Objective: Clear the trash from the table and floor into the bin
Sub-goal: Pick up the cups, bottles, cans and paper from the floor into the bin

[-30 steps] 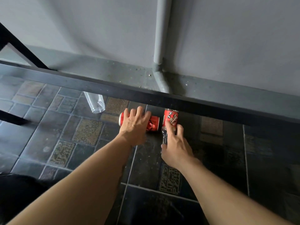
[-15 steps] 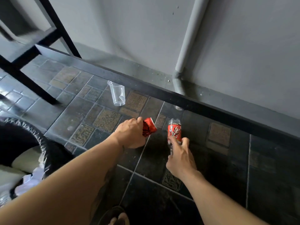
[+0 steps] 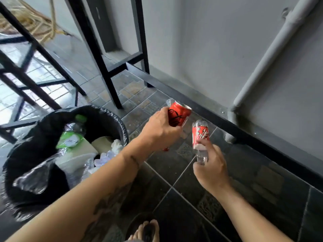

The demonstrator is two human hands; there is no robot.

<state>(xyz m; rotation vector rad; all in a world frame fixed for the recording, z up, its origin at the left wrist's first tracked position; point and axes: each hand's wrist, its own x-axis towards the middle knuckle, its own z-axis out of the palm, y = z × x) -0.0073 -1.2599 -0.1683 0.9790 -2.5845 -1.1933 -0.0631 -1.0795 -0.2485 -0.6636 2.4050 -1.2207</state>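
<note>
My left hand [image 3: 160,131] is closed around a crushed red can [image 3: 178,114] and holds it above the floor, to the right of the bin. My right hand [image 3: 212,169] grips the lower end of a clear plastic bottle with a red label [image 3: 200,135], which points up and away from me. The bin [image 3: 120,126], lined with a black bag, stands at the left and holds paper, a green-capped bottle and plastic wrappers. A clear plastic cup [image 3: 169,102] lies on the tiles, mostly hidden behind the can.
Black metal table legs [image 3: 108,79] stand on the tiled floor beyond the bin, and a low black bar [image 3: 225,122] runs along the grey wall. A grey pipe [image 3: 272,49] climbs the wall at right. My bare foot [image 3: 148,230] shows at the bottom edge.
Both hands have lifted the can and the bottle off the floor and drawn back. The view has swung left, so the bin now fills the left side.
</note>
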